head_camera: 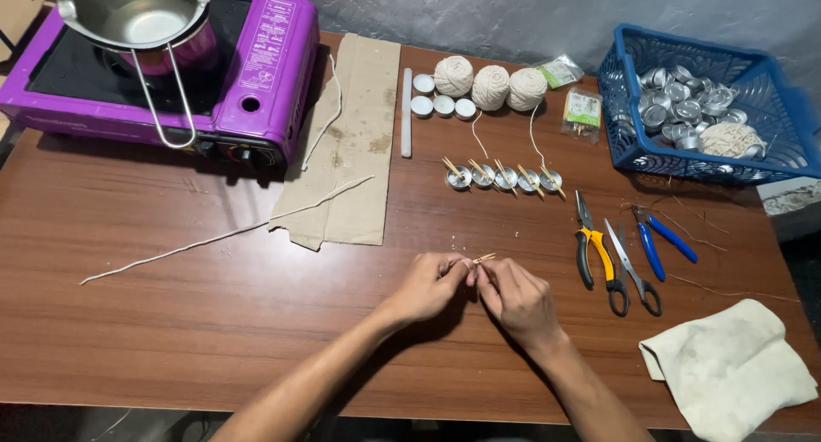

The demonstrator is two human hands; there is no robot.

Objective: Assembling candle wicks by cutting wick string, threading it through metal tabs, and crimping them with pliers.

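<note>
My left hand point(430, 285) and my right hand point(513, 300) meet just above the brown wooden table point(171, 322), fingertips pinched together on a pair of small wooden sticks point(483, 258). Whether a metal cup sits under the fingers is hidden. Beyond my hands stands a row of several small metal cups point(505, 179), each with sticks laid across it. A long white wick string point(222, 234) lies across the table to the left.
A purple portable stove point(256, 83) with a steel pouring pot point(137, 14) stands at the back left beside a cardboard sheet point(359, 151). Three balls of string point(490, 87), white wax tealights point(442, 105), a blue basket point(629, 100) of metal cups, pliers point(590, 250), scissors point(633, 271) and a cloth point(727, 365) lie to the right.
</note>
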